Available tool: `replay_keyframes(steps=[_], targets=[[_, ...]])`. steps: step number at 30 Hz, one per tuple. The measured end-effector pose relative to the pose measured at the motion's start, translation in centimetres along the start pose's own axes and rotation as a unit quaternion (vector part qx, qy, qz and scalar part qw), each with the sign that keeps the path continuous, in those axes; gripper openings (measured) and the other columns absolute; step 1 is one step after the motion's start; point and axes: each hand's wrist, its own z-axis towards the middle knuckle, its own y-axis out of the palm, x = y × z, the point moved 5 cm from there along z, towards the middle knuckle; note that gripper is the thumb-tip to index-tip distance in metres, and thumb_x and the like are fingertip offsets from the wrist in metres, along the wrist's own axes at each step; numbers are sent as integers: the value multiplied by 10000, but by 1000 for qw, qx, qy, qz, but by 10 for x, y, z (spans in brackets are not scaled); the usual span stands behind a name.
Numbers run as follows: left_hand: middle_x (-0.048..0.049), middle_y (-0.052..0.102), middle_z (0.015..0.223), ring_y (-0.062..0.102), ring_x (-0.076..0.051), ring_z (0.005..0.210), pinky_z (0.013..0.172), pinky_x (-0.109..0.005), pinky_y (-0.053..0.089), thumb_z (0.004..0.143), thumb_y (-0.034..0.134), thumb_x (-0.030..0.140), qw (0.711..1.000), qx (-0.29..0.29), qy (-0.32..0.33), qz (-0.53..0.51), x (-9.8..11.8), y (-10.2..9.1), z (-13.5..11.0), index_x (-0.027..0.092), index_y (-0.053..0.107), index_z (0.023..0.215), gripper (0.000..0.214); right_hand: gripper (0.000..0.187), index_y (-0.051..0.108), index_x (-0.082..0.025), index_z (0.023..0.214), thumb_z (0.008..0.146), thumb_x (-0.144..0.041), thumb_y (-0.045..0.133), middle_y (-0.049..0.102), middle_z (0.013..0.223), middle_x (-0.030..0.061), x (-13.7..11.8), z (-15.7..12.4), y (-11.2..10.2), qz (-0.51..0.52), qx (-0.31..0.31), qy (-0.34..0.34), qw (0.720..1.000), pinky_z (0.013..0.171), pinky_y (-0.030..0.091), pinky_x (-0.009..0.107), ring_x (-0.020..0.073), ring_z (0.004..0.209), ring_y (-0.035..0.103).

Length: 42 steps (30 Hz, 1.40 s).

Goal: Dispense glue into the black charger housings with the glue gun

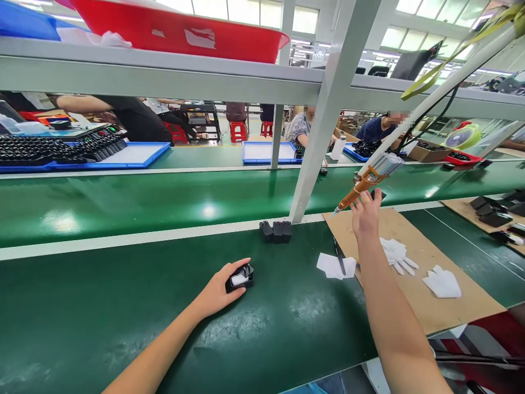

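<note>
My left hand (219, 290) is closed around a small black plastic housing (248, 272) on the green bench, thumb on the near side and fingers on the far side. A white part (239, 279) shows inside the housing. My right hand (366, 214) is raised beside an orange dispensing gun (356, 192) with a thin pointed tip, its fingers apart; whether they touch the gun I cannot tell. A dark flat piece (379, 194) shows just behind those fingers, and I cannot tell whether it is held. Several black housings (281, 232) stand together by the post.
Tweezers (340, 257) lie on white paper (327, 265). White gloves (397, 254) lie on a cardboard sheet (441, 295). A grey post (315, 137) rises ahead, under a shelf holding a red basin (184, 33). Co-workers sit beyond the green belt (164, 202).
</note>
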Motion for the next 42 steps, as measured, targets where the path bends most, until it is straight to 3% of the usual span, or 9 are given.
replay_keyframes(steps=[3, 7, 11, 16, 19, 22, 29, 36, 42], targets=[[-56, 597, 1116, 586, -201, 937, 871, -354, 478, 830, 585, 320, 1000, 1, 6, 29, -1, 2, -1, 313, 357, 1424, 636, 730, 296, -306, 1302, 673, -470, 628, 394, 1295, 71, 12, -4, 12, 88, -38, 81, 992, 791, 531, 351, 116, 867, 627], [-49, 584, 1118, 577, -203, 959, 895, -361, 469, 815, 621, 337, 999, 9, -13, 33, -5, 2, -1, 322, 369, 1411, 647, 542, 442, -276, 1154, 684, -441, 656, 501, 1177, 12, -7, -42, 27, 139, -50, 90, 985, 640, 529, 242, 27, 603, 551], [-57, 576, 1160, 573, -215, 1029, 932, -366, 463, 802, 645, 343, 1000, 6, -6, 24, -2, 1, 0, 295, 448, 1354, 588, 389, 509, -255, 1118, 775, -415, 596, 573, 1031, 3, -42, -93, 56, 192, -117, 78, 971, 567, 495, 193, 21, 559, 495], [-62, 570, 1235, 569, -210, 1104, 975, -347, 457, 792, 670, 358, 998, 32, 23, 39, -2, -1, 1, 257, 504, 1307, 550, 423, 506, -245, 1114, 770, -475, 590, 548, 1101, 42, -90, -150, 116, 286, -212, 98, 929, 467, 457, 187, 21, 527, 463], [-49, 638, 1147, 616, -206, 1022, 910, -348, 498, 792, 674, 367, 992, 76, 22, 95, -9, -2, 0, 247, 530, 1280, 523, 360, 484, -250, 1079, 812, -478, 562, 560, 1019, 7, -114, -173, 149, 342, -242, 94, 903, 401, 406, 175, 9, 455, 446], [-42, 658, 1154, 641, -205, 1011, 890, -342, 516, 816, 646, 358, 980, 141, 27, 135, -11, -7, -2, 235, 547, 1250, 462, 311, 474, -247, 1054, 836, -448, 568, 567, 974, -17, -127, -184, 169, 358, -233, 94, 899, 432, 424, 181, 15, 458, 503], [-36, 688, 1091, 673, -168, 939, 827, -262, 540, 793, 678, 321, 956, 262, 68, 115, 24, -22, -13, 192, 562, 1179, 424, 294, 469, -244, 1013, 820, -424, 598, 557, 957, -31, -140, -196, 172, 413, -232, 130, 871, 435, 415, 173, 9, 465, 495], [0, 697, 882, 645, -112, 657, 566, -185, 510, 758, 699, 293, 946, 299, 59, 107, 46, -32, -22, 188, 564, 1119, 400, 352, 464, -249, 979, 770, -467, 645, 517, 936, -39, -140, -204, 166, 429, -213, 157, 864, 583, 561, 256, 38, 571, 561], [-6, 691, 939, 646, -116, 704, 629, -202, 525, 760, 688, 275, 946, 291, 65, 128, 54, -34, -27, 212, 562, 1124, 390, 373, 431, -241, 914, 760, -495, 656, 470, 927, -46, -141, -205, 166, 432, -213, 167, 860, 589, 615, 327, 47, 617, 565]])
